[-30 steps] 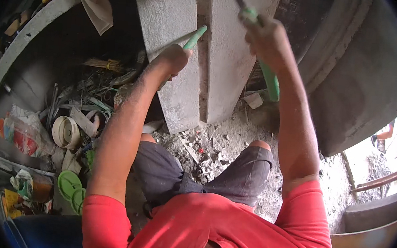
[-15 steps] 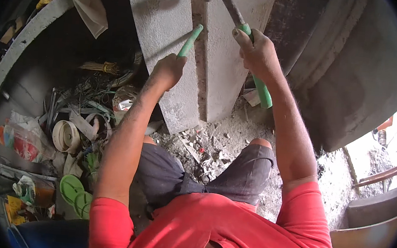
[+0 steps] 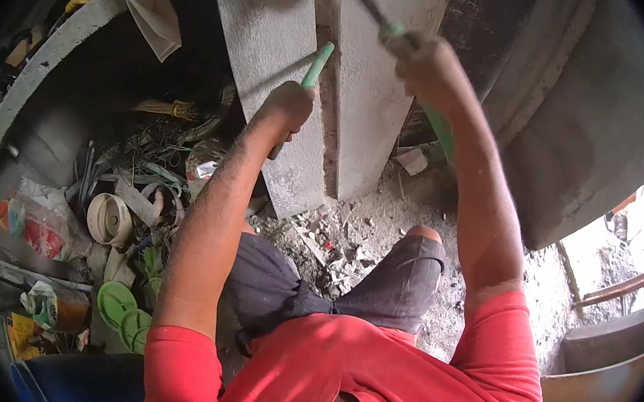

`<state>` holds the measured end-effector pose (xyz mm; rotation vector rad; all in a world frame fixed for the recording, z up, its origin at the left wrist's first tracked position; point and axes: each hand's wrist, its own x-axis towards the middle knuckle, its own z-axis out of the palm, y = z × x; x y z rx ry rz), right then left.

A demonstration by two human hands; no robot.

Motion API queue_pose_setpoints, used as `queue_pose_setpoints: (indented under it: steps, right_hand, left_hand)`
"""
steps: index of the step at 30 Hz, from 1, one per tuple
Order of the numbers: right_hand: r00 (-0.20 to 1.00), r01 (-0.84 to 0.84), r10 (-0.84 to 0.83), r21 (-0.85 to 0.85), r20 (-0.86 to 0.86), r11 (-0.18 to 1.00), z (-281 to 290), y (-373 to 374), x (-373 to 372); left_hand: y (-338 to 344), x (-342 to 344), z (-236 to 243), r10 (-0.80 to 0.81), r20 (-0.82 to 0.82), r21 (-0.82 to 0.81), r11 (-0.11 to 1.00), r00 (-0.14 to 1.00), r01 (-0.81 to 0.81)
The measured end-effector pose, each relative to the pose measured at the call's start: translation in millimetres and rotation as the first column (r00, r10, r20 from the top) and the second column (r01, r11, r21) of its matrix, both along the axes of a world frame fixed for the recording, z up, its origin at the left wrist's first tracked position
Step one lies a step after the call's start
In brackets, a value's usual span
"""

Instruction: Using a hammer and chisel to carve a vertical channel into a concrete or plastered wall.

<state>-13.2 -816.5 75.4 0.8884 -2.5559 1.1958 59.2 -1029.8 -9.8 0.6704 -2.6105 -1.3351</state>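
Note:
My left hand (image 3: pixel 288 110) grips a green rod-like tool (image 3: pixel 317 66), like a chisel, with its upper end over the groove (image 3: pixel 330 125) in a rough, pale concrete column (image 3: pixel 252 42) and a darker part below my fist. My right hand (image 3: pixel 429 72) is closed round a long green-handled hammer (image 3: pixel 439 135) with a dark metal shaft, raised to the upper right of the left-hand tool. The hammer and right hand are blurred, and the hammer's head is indistinct near the top edge.
Rubble (image 3: pixel 332 255) lies between my knees. At left are green sandals (image 3: pixel 115 302), a cream ring-shaped piece (image 3: pixel 108 220), cable scraps and bags under a curved ledge (image 3: pixel 43 65) with a hanging cloth (image 3: pixel 148 2). A dark curved wall (image 3: pixel 595 148) stands at right, beside a bright opening.
The hammer in my right hand dipped half a second ago and is now slightly higher and blurred. My left hand has shifted a little right and up since that frame.

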Motion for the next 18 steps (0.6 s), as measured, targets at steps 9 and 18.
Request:
queue_pose_setpoints:
  steps: [9, 18]
  right_hand:
    - [0.954, 0.206, -0.118, 0.319, -0.275, 0.925, -67, -4, -47]
    - [0.924, -0.009, -0.138, -0.379, -0.358, 0.925, 39, 4, 13]
  left_hand:
    - [9, -6, 7, -0.02, -0.027, 0.03, 0.999, 0.999, 0.021]
    - [-4, 1, 7, -0.078, -0.117, 0.087, 0.992, 0.99, 0.088]
